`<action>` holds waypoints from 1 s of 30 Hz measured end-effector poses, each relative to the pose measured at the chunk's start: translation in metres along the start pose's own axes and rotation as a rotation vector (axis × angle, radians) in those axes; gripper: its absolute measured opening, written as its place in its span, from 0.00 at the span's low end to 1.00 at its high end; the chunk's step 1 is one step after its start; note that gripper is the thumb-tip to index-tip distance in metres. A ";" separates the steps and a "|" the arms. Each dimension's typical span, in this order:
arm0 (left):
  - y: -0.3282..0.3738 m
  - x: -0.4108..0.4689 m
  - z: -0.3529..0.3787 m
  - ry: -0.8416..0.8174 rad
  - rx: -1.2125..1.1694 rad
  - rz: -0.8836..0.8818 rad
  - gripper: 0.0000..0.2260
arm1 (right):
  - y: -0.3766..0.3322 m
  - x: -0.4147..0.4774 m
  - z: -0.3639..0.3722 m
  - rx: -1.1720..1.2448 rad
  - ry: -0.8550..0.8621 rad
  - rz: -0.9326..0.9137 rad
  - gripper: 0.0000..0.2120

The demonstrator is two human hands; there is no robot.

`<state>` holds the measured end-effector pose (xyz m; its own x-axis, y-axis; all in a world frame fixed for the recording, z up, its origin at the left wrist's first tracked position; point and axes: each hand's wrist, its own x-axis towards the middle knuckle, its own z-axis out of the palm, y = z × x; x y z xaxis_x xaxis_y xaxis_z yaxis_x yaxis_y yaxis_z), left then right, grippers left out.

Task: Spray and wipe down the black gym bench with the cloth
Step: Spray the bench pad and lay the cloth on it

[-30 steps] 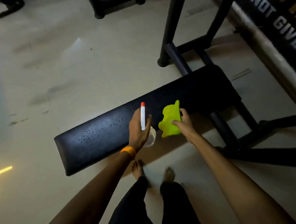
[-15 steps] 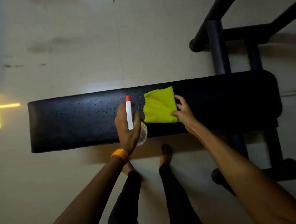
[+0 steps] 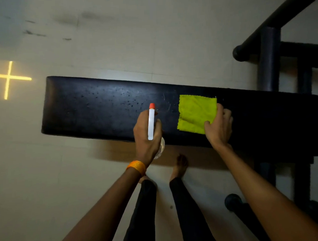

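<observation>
Bench (image 3: 100,108): black; droplets (image 3: 128,101) bead left of centre.
Cloth (image 3: 195,111): flat on the top, right of centre, positioned to sweep the droplets.
Right hand (image 3: 219,129): pinches the right edge of the Cloth, thumb on top, for drag control.
Left hand (image 3: 146,135): fingers wrapped round spray bottle (image 3: 151,124), nozzle above the top, ready.

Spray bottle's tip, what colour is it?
Orange-red, capping the white spray bottle in the left hand; the head view shows it.
</observation>
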<state>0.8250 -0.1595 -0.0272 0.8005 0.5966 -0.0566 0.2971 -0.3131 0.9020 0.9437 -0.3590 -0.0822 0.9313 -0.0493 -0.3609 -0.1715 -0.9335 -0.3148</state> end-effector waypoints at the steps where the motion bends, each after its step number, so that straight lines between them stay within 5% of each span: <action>1: -0.003 0.002 -0.007 0.020 0.006 -0.010 0.06 | -0.015 -0.004 0.002 -0.054 0.026 -0.080 0.33; 11: -0.071 0.025 -0.091 0.276 0.019 -0.194 0.04 | -0.200 -0.031 0.125 -0.348 -0.451 -0.798 0.37; 16: -0.115 0.026 -0.121 0.366 0.066 -0.264 0.07 | -0.209 -0.035 0.175 -0.552 -0.375 -0.880 0.42; 22: -0.156 0.014 -0.135 0.486 0.113 -0.385 0.11 | -0.189 -0.034 0.193 -0.542 -0.178 -0.940 0.42; 30: -0.170 0.026 -0.145 0.552 0.162 -0.483 0.16 | -0.186 -0.033 0.198 -0.549 -0.118 -0.953 0.42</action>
<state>0.7201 0.0161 -0.1197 0.1967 0.9658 -0.1686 0.6562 -0.0020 0.7546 0.8815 -0.1137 -0.1859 0.5645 0.7808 -0.2679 0.7930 -0.6030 -0.0865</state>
